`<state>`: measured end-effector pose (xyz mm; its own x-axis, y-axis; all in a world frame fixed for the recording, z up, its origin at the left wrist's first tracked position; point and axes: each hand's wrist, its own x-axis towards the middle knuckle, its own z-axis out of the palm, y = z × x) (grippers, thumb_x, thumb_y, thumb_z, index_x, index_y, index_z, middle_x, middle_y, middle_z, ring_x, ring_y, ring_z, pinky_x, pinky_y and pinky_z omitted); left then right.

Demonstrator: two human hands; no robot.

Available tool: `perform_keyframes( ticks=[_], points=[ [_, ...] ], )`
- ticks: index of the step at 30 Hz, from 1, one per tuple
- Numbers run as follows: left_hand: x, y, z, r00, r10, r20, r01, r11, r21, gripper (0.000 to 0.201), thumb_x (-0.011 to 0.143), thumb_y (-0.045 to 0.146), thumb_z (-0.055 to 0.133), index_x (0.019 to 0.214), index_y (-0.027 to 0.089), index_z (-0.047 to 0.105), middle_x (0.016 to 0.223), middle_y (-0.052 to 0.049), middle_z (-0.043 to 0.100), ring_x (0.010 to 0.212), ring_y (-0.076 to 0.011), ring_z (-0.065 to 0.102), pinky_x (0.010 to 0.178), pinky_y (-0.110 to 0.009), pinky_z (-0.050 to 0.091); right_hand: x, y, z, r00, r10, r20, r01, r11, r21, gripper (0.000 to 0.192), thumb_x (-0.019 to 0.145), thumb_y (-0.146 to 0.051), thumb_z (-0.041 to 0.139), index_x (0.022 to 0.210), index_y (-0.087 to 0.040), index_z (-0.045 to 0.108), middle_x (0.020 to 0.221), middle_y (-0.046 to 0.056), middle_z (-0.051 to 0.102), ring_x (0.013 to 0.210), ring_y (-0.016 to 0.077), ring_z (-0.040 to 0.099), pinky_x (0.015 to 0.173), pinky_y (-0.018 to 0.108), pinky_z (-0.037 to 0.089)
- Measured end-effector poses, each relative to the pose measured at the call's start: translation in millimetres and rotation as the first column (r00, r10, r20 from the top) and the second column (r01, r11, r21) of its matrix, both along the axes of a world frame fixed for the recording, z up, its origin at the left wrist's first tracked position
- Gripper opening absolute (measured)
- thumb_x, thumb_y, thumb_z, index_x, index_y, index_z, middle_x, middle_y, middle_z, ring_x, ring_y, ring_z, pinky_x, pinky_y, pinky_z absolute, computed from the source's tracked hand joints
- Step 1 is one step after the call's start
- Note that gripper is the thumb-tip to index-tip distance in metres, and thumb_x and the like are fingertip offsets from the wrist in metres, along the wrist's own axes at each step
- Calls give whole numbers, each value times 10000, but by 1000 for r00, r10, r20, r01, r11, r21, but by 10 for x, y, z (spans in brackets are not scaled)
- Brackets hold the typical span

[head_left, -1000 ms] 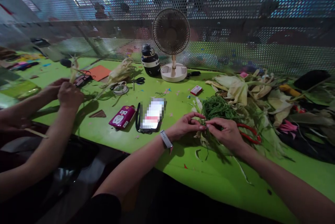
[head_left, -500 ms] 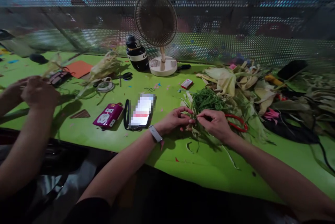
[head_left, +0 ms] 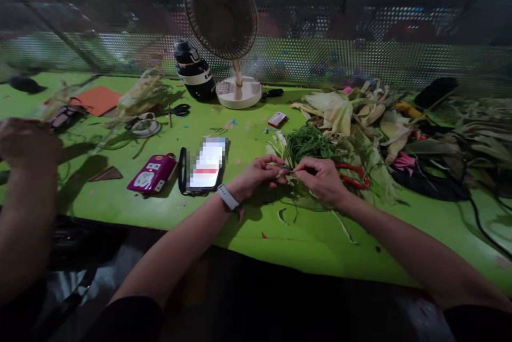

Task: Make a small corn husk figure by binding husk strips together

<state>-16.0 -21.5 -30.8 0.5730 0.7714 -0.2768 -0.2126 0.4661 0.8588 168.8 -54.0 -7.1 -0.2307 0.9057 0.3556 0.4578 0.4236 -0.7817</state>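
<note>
We have both hands close together over the green table point(head_left: 320, 256), fingertips almost meeting at a small plant piece point(head_left: 291, 171) just in front of the heap of green strands point(head_left: 310, 143). Our left hand point(head_left: 258, 174) has thumb and forefinger brought together on the near side of that piece, with the other fingers bent loosely beneath — the gap between thumb and forefinger looks very narrow. Our right hand point(head_left: 325, 182) pinches at its other side, thumb tip against forefinger tip, the remaining fingers folded in toward the palm. The piece is so thin and so shaded that we cannot tell whether it is one strip or several. Beside our right hand lies a red loop-shaped handle point(head_left: 364, 181), and beyond it spreads a pile of pale husks point(head_left: 336, 110). A pale wristband point(head_left: 228, 198) circles our left wrist, and to the left of that hand rests a phone point(head_left: 210, 163) with a bright screen, then a magenta power strip point(head_left: 152, 174). Farther back, the fan point(head_left: 222, 11) stands just beside a dark bottle point(head_left: 196, 75). At the far left a co-worker's hand point(head_left: 28, 142) is raised over the table, blurred — we cannot tell how its fingers are set.
</note>
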Motion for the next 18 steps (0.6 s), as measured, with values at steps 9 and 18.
perform_keyframes(
  ticks=[9,18],
  points=[
    [-15,-22,78,1000,-9,4,9,995,-95,201,710,73,701,877,110,594,689,-22,688,535,-76,623,400,-114,437,46,-35,-62,977,129,172,-183,919,349,137,769,-164,539,680,-182,642,608,6,624,541,103,531,540,222,395],
    [-45,-17,68,995,-57,77,72,975,-211,282,707,6,668,979,81,658,721,-56,701,568,-81,634,551,-178,512,54,-50,-72,967,75,242,-171,897,407,116,791,-214,560,748,-206,667,609,1,623,528,106,518,552,234,399]
  ],
)
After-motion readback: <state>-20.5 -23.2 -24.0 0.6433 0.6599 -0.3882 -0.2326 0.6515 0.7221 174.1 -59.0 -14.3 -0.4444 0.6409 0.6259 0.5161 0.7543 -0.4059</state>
